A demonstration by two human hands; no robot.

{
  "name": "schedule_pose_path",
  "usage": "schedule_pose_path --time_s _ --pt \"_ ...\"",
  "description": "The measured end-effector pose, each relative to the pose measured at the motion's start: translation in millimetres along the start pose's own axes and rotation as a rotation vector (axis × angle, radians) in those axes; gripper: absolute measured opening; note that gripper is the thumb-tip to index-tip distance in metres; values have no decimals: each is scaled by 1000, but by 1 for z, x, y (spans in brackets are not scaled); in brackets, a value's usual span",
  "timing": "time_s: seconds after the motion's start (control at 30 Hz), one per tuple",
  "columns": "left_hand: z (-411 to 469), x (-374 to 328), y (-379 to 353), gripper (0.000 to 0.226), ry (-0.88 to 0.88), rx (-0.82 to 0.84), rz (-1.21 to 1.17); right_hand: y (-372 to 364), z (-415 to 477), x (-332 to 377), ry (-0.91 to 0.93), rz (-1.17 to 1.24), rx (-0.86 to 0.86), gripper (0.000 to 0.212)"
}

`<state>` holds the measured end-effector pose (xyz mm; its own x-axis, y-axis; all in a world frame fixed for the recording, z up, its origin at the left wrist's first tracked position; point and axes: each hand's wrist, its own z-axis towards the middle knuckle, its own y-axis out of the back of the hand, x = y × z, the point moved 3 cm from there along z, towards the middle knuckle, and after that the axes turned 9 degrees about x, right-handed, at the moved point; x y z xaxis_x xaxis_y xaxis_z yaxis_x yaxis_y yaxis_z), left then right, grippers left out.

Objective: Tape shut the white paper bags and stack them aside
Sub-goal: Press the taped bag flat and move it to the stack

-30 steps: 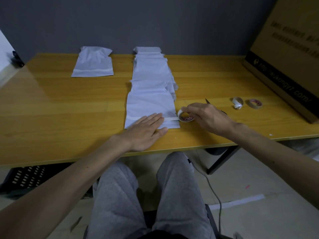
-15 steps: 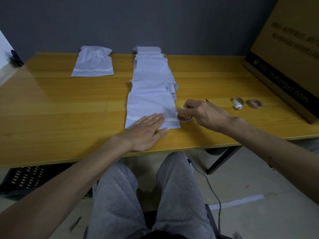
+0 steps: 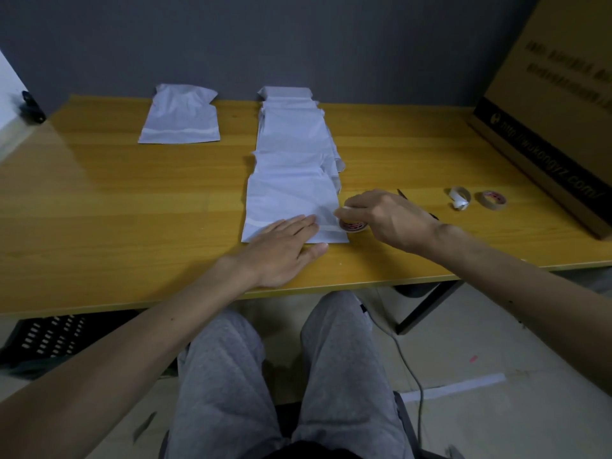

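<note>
Tape roll nearer bag now

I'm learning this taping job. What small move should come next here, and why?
Probably tear the tape off at the bag's right edge: the strip already crosses the bag, the left hand pins it flat, and the right hand sits at the roll there.

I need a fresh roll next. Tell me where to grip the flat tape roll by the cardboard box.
Take the spare tape roll by its outer rim, coming straight down from above. It lies flat on the table, hole up, so a thumb and finger grip across the ring seems easiest.
</note>
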<state>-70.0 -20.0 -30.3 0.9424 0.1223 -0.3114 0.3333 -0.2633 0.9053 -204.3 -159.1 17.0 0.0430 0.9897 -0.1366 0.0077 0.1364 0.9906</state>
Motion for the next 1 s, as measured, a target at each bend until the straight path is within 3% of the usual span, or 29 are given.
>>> schedule_pose_path --time_s 0.13,0.23,0.4,0.63,0.73,0.83,1.0 --pt "-1 -7 4 63 11 -89 15 0 3 4 -25 -64 -39 63" --pt "-2 -12 4 59 -4 -117 65 -2 4 1 -78 -72 -19 44" --pt "2 -20 3 61 6 -163 100 -4 4 1 -37 185 -39 29" --pt "9 -29 -1 63 -12 -177 81 -18 -6 2 -203 436 -182 44" --pt "11 -29 -3 67 8 -132 105 -19 -10 -2 -340 561 -186 34" --pt "13 -32 -2 69 -7 -126 73 -17 -12 -1 -310 563 -276 17" --pt "13 -31 -5 66 -42 -91 -9 -22 -15 -4 -356 616 -349 28"
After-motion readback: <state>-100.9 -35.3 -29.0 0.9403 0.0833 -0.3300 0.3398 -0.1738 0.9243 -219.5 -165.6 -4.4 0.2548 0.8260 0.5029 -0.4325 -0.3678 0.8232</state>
